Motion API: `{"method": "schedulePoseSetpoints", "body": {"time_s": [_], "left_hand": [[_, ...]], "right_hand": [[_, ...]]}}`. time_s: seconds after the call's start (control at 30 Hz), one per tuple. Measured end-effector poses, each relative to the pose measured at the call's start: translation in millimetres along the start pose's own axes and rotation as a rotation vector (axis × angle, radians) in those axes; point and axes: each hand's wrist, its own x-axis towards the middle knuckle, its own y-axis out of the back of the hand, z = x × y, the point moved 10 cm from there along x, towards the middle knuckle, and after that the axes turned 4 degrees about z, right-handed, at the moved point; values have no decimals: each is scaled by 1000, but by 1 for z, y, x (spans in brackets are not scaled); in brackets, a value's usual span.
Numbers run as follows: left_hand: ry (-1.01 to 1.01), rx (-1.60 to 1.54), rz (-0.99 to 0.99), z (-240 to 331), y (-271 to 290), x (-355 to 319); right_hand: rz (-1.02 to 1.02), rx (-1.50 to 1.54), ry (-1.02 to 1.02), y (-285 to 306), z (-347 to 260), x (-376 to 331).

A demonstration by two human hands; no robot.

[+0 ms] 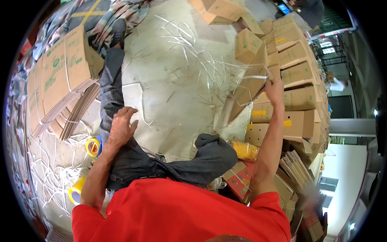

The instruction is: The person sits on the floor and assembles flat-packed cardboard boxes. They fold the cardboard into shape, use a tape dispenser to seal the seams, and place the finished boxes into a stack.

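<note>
My right hand (275, 89) is stretched out to the right and grips the edge of a brown cardboard box (246, 93) that is blurred and tilted in front of a stack of boxes. My left hand (121, 126) rests open, fingers spread, on my left thigh in dark trousers (111, 80). I wear a red shirt (181, 209).
A wall of stacked cardboard boxes (298, 72) fills the right. Flattened cartons (60, 76) lie in a pile at the left. Two yellow tape rolls (93, 147) (76, 190) sit on the concrete floor (173, 80) among several white plastic straps (189, 44). A yellow bag (244, 149) lies by my right knee.
</note>
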Motion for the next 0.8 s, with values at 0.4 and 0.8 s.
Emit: {"method": "schedulePoseSetpoints", "body": {"time_s": [0.4, 0.8], "left_hand": [[-376, 42, -41, 103, -53, 63], [-375, 244, -340, 105, -40, 61]], "right_hand": [[-76, 1058, -319, 2, -21, -64], [180, 661, 52, -11, -38, -59]]}}
